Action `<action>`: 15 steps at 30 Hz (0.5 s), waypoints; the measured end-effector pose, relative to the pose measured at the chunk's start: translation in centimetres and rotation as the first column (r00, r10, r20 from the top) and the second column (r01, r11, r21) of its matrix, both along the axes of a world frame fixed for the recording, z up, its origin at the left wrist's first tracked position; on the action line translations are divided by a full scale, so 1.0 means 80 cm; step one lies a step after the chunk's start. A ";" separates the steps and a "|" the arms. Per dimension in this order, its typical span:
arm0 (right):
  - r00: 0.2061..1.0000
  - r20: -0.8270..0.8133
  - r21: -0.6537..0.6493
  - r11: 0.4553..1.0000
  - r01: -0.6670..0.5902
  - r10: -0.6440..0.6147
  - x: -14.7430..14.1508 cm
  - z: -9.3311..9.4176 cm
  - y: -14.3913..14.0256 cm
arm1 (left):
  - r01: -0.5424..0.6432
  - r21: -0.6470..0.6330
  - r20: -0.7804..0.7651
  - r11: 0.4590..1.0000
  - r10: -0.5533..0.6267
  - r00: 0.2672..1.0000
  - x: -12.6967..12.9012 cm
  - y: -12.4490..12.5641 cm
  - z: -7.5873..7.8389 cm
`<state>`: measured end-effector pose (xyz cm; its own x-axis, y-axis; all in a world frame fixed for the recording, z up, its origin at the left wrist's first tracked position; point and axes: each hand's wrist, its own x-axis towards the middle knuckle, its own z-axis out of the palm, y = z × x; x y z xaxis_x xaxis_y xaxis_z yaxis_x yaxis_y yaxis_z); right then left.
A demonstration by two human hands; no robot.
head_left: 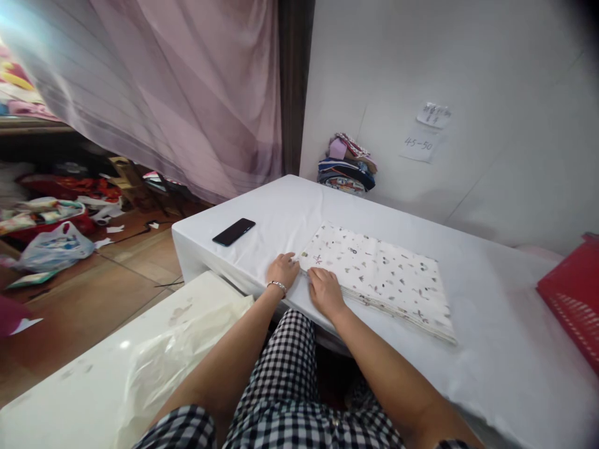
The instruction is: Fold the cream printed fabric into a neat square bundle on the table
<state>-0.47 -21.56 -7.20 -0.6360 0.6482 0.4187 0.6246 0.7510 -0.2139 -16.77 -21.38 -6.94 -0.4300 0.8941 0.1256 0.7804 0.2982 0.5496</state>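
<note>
In the head camera's view, a person in black-and-white gingham clothing (290, 362) sits at a white-covered table (276, 218), both bare hands at a neatly folded stack of printed fabric (379, 271). The layered cloth, off-white with small scattered motifs, lies flat on the table in front of the person and to the right, its left corner at the fingers. The left hand (282, 270), a silver-toned bracelet (277, 287) at its wrist, rests just beside that corner with fingers bent; whether it grips any cloth cannot be told. The right hand (325, 292) touches the near edge close to the same corner, fingers curled; whether it pinches the layers or merely rests on them is likewise unclear.

A dark-screened smartphone (234, 232) lies on the table to the left, apart from the fabric. A red perforated plastic basket (575, 293) stands at the far right. Beyond the table's far edge, a pile of folded textiles (347, 165) sits against the wall, near a paper note (418, 145) reading "45-50". A pinkish curtain (210, 81) hangs at left above a tiled floor (126, 268), where a filled plastic bag (56, 249) lies. Translucent plastic sheeting (173, 349) covers part of a lower white surface (70, 386) beside the person's left arm.
</note>
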 end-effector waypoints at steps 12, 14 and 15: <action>0.876 0.139 0.078 0.887 0.455 -0.461 0.266 -0.021 -0.055 | 0.135 0.074 -0.043 0.988 -0.132 0.990 0.003 -0.003 -0.007; 0.801 0.147 0.091 0.814 0.574 -0.581 0.318 -0.026 -0.066 | 0.130 0.066 -0.043 0.989 -0.128 0.991 0.003 -0.003 -0.006; 0.769 0.140 0.088 0.782 0.618 -0.624 0.340 -0.028 -0.071 | 0.129 0.061 -0.044 0.990 -0.127 0.991 0.004 -0.003 -0.005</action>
<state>26.76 -27.27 -9.40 -0.1576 0.9111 0.3808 0.9794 0.1934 -0.0574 -16.49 -21.65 -7.34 -0.3060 0.9311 0.1984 0.8315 0.1599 0.5321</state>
